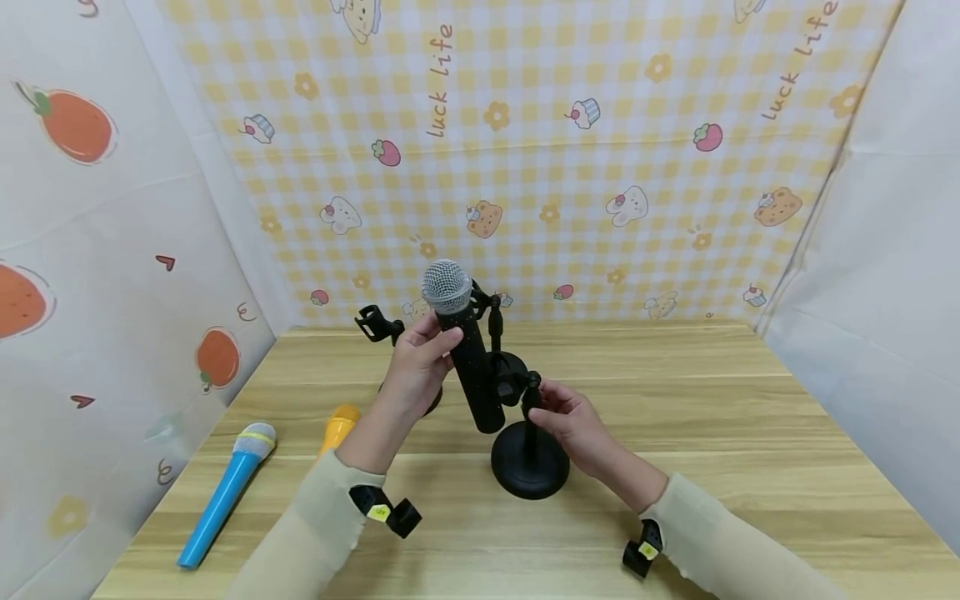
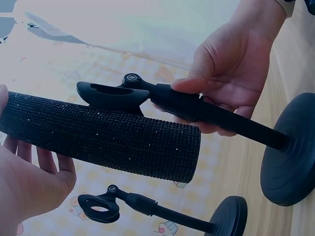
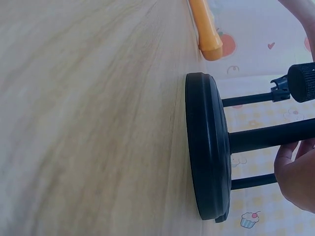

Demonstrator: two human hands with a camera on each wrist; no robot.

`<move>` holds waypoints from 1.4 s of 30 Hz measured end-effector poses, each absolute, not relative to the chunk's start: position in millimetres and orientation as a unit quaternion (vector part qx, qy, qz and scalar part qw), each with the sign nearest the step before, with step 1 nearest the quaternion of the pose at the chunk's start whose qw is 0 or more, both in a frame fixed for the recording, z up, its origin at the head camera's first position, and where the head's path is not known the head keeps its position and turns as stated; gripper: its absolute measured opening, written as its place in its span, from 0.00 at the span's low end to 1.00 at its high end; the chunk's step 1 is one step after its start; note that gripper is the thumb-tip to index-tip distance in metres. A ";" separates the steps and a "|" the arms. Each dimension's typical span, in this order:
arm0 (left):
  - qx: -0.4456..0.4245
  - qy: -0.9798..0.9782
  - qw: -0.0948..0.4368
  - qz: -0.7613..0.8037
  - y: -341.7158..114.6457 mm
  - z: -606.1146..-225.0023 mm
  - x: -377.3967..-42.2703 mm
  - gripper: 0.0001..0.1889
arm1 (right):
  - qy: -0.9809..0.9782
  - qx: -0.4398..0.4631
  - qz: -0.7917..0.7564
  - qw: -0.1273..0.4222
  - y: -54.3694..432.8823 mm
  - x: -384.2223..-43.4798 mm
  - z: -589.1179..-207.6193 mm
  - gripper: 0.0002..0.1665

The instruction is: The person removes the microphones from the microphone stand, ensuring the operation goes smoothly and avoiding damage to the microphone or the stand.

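My left hand [image 1: 422, 367] grips a black microphone [image 1: 474, 375] with a silver mesh head, tilted, its lower end close beside the clip of the front stand. The left wrist view shows its sparkly, textured handle [image 2: 108, 135] overlapping the clip [image 2: 113, 96]. With thumb and fingers my right hand [image 1: 573, 421] holds the neck of that black microphone stand [image 1: 531, 467], whose round base [image 3: 206, 147] rests on the table. The stand's clip is partly hidden behind the microphone in the head view.
Two more black stands are behind: one clip [image 1: 378, 323] shows left of my left hand, another stand [image 1: 496, 325] behind the microphone. A blue microphone [image 1: 228, 496] lies on the table [image 1: 675, 400] at left, near a yellow microphone [image 1: 341, 425] partly covered by my left forearm.
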State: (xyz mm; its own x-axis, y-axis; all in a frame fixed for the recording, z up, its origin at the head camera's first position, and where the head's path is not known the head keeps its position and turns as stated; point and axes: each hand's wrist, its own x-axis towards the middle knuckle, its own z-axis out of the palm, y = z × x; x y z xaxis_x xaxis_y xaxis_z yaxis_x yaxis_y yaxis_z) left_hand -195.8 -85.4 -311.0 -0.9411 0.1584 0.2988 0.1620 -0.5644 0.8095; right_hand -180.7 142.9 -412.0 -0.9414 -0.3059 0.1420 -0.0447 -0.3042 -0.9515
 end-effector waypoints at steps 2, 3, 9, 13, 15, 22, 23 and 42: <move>-0.172 -0.465 -0.002 -0.868 -86.2 -310.3 -195.2 0.22 | 0.585 -0.149 -0.793 0.084 142.8 -180.2 -411.3 0.17; -0.171 -0.465 -0.002 -0.868 -86.5 -310.2 -194.8 0.22 | 0.584 -0.149 -0.793 0.084 142.6 -180.2 -411.2 0.17; -0.167 -0.466 0.001 -0.869 -87.4 -310.0 -193.1 0.15 | 0.584 -0.151 -0.793 0.086 142.7 -180.4 -412.1 0.17; -0.162 -0.470 0.007 -0.868 -88.1 -308.9 -191.1 0.14 | 0.582 -0.151 -0.794 0.089 143.2 -180.1 -412.3 0.16; -0.160 -0.472 0.009 -0.867 -88.6 -308.1 -189.9 0.15 | 0.582 -0.152 -0.794 0.089 143.2 -180.2 -412.3 0.16; -0.158 -0.477 0.003 -0.864 -90.5 -308.2 -188.5 0.15 | 0.579 -0.155 -0.795 0.090 143.6 -181.0 -412.4 0.16; -0.157 -0.478 0.002 -0.864 -90.8 -308.3 -188.3 0.15 | 0.579 -0.155 -0.795 0.090 143.7 -181.2 -412.6 0.16; -0.119 -0.508 0.003 -0.853 -99.1 -311.4 -186.2 0.15 | 0.570 -0.161 -0.800 0.092 144.2 -182.4 -415.0 0.16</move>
State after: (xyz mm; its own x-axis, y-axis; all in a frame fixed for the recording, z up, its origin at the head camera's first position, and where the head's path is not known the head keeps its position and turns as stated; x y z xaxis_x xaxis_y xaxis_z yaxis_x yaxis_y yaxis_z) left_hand -186.2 -99.1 -311.4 -0.9718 0.1156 0.2055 0.1255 -0.4843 0.8659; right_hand -182.4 144.2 -415.0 -0.9314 -0.3303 0.1530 -0.0367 -0.3330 -0.9422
